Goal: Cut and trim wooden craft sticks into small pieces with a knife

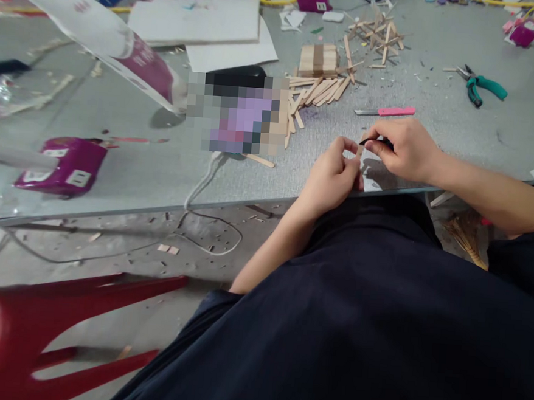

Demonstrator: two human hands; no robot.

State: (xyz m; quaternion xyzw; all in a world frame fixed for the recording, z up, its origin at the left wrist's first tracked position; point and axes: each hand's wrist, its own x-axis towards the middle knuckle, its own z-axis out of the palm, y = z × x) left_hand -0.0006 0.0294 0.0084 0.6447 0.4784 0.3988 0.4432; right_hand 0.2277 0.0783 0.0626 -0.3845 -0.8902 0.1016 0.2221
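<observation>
Near the table's front edge, my left hand (335,174) pinches a small piece of wooden stick (360,150) between thumb and fingers. My right hand (403,150) is closed on a thin black tool (384,142), whose curved tip touches or nearly touches the stick. A white piece of paper (373,178) lies on the table under my hands. Just beyond them rests a pink craft knife (395,112) with its blade pointing left. Loose wooden sticks (317,94) are spread to the left, beside a banded bundle of sticks (319,60).
Green-handled pliers (483,86) lie at the right. A blurred phone-like object (242,122) with a white cable (201,185) is left of the sticks. Purple power sockets (63,166) and white boards (195,21) are further left. A red stool (34,324) stands below the table.
</observation>
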